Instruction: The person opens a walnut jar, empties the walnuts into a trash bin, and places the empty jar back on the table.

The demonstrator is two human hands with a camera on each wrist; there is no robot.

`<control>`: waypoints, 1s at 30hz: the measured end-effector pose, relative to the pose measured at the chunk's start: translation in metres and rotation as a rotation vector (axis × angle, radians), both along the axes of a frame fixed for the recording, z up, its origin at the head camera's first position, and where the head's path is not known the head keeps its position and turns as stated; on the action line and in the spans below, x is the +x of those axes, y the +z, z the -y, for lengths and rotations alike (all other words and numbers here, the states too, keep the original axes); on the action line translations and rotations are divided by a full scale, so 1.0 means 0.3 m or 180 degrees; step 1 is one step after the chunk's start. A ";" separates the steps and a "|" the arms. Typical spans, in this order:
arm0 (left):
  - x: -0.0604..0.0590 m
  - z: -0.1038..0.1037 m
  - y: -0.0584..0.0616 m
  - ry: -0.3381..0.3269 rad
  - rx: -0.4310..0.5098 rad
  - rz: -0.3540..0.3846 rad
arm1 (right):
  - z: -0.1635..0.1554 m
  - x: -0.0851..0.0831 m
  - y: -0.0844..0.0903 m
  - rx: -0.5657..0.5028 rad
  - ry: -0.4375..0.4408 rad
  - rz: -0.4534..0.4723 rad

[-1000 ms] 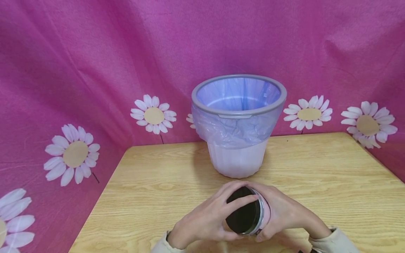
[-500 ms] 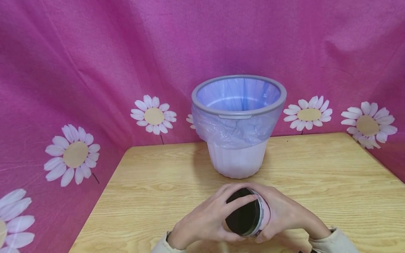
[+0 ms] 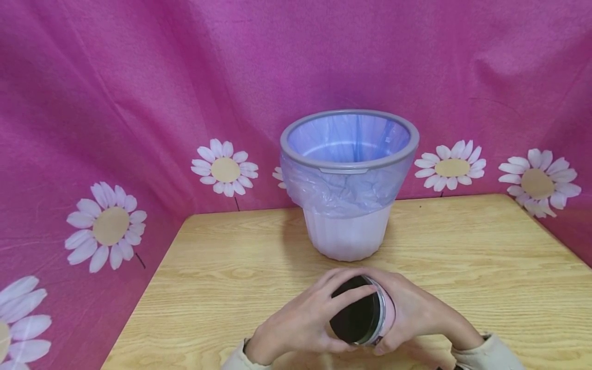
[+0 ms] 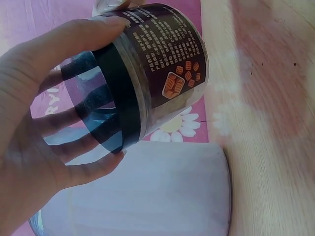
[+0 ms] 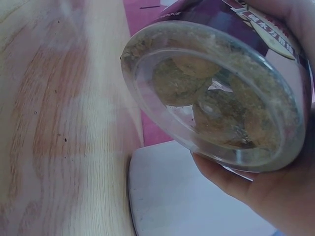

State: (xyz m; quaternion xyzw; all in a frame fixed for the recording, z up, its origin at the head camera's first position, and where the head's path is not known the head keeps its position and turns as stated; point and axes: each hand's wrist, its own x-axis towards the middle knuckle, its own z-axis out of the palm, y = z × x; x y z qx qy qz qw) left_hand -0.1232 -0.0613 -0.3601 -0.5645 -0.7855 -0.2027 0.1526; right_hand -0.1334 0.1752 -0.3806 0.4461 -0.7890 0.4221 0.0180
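Note:
Both hands hold a clear plastic jar (image 4: 170,59), tilted above the table with its dark lid (image 3: 356,318) facing left. My left hand (image 3: 300,316) grips the lid, its fingers spread around the rim. Around the jar's body curls my right hand (image 3: 416,306). The left wrist view shows a dark brown label (image 4: 167,44) with pale print and pictures of waffle-like biscuits. Seen in the right wrist view, the see-through jar bottom (image 5: 211,98) has brownish round pieces and crumbs behind it. Part of the body is hidden by the right palm.
A whitish bin (image 3: 347,234) with a grey rim and a bluish bag liner stands on the wooden table (image 3: 222,267), just beyond the hands. Behind it hangs a magenta cloth (image 3: 259,67) printed with daisies, which also runs along the left side.

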 end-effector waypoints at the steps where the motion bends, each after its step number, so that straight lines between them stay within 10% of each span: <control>1: -0.001 0.000 -0.001 0.0013 0.0001 -0.0005 | 0.000 0.000 0.002 0.0005 0.0005 0.0036; 30: 0.005 -0.003 -0.003 0.0006 0.0020 -0.0037 | 0.005 -0.003 -0.004 0.0006 0.0018 -0.0029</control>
